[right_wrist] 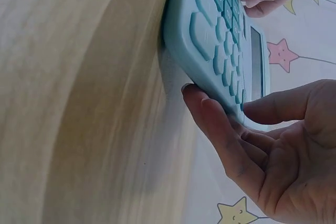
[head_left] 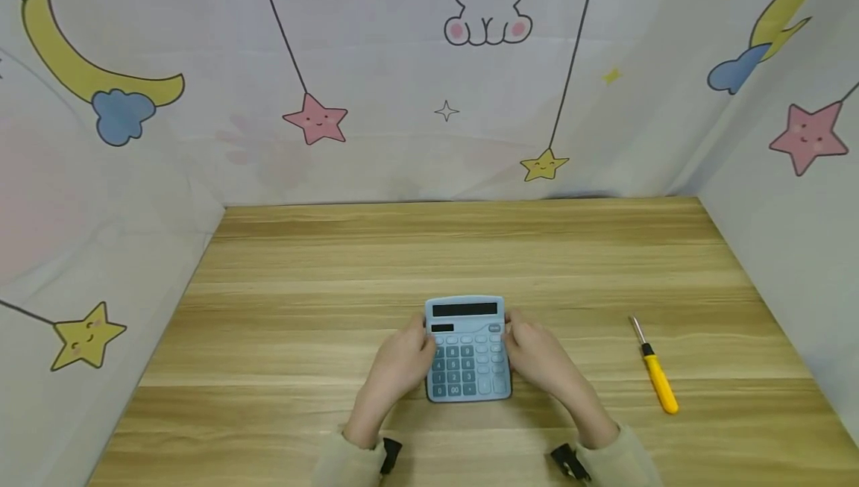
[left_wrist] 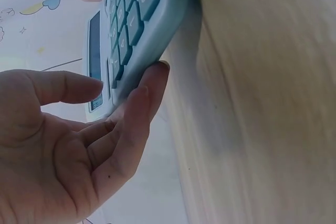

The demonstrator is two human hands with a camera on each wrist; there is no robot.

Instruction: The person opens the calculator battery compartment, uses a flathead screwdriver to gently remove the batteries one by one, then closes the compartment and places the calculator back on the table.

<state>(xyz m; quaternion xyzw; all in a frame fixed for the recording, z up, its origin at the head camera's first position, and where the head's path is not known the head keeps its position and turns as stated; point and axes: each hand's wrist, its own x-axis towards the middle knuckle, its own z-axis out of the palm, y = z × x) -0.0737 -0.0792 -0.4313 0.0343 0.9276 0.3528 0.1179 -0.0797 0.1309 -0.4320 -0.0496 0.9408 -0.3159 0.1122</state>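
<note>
A light blue calculator (head_left: 468, 349) with a dark display faces up at the front middle of the table. My left hand (head_left: 405, 356) grips its left side, the thumb over the top face and the fingers under the edge, as the left wrist view shows. On the opposite side my right hand (head_left: 537, 353) holds it the same way, thumb (right_wrist: 278, 106) by the keys and fingers (right_wrist: 220, 135) beneath. In both wrist views the calculator's far end looks tilted up, with its near edge low by the tabletop; whether that edge touches is hard to tell.
A screwdriver (head_left: 655, 371) with a yellow handle and a black collar lies on the wooden table (head_left: 302, 263), right of my right hand. White cloth (head_left: 389, 166) printed with stars, moons and a cartoon animal hangs behind the table and along both sides.
</note>
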